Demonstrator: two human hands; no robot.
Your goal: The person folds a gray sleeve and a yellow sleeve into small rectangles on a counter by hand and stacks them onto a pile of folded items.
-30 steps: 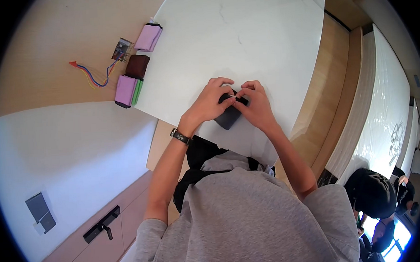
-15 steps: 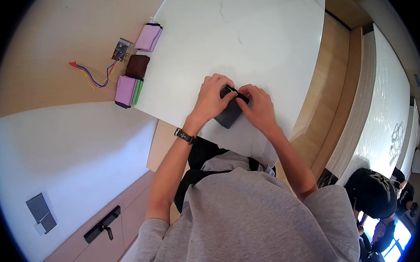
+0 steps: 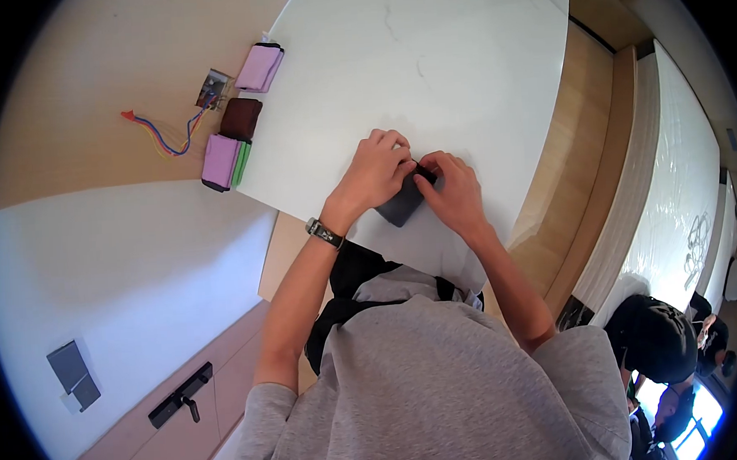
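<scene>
A dark grey folded cloth (image 3: 400,205) with a black edge lies on the white tabletop (image 3: 485,74), close to my body. My left hand (image 3: 376,171) is closed on its upper left part, with the fingers curled and the thumb near the black edge. On the other side, my right hand (image 3: 453,192) pinches the right end of that black edge between thumb and fingers. The two thumbs are close together. My fingers hide much of the cloth's upper side.
Along the table's left edge sit pink folded cloths (image 3: 260,67), a dark brown one (image 3: 241,118) and a green one (image 3: 242,162). Coloured wires (image 3: 177,148) hang from a wall box (image 3: 213,88). Other people (image 3: 653,340) are at the lower right.
My left hand has shifted slightly right over the black edge, covering more of it. My right hand stays nearly in place, and the cloth lies where it was.
</scene>
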